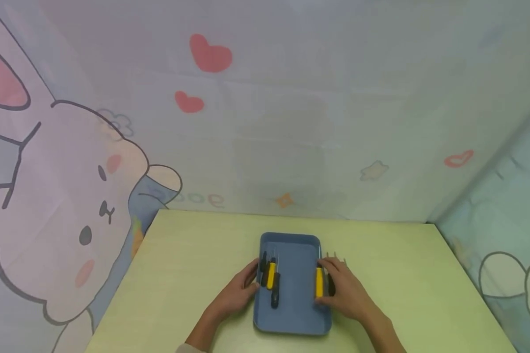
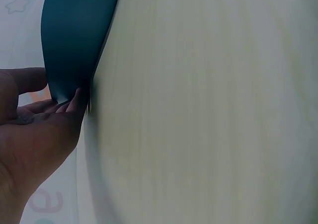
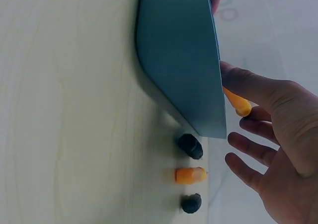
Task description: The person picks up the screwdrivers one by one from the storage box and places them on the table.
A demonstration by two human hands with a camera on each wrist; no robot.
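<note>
A blue-grey tray (image 1: 297, 316) lies on the table, several screwdrivers on its left side. Among them are a yellow-handled screwdriver (image 1: 271, 275) and a black-handled screwdriver (image 1: 276, 293). My left hand (image 1: 237, 295) grips the tray's left edge; in the left wrist view the fingers curl at the rim. At the tray's right edge, my right hand (image 1: 345, 289) pinches another yellow-handled screwdriver (image 3: 239, 104) between thumb and fingers. The handle is over the inside of the tray in the head view; the other fingers are spread outside the wall.
Right of the tray, partly hidden under my right hand, more screwdrivers lie on the table (image 1: 415, 284). The right wrist view shows their ends: a black handle (image 3: 191, 146), an orange-yellow handle (image 3: 190, 175) and another black handle (image 3: 191, 203). A printed cloth backdrop (image 1: 291, 122) stands behind the table.
</note>
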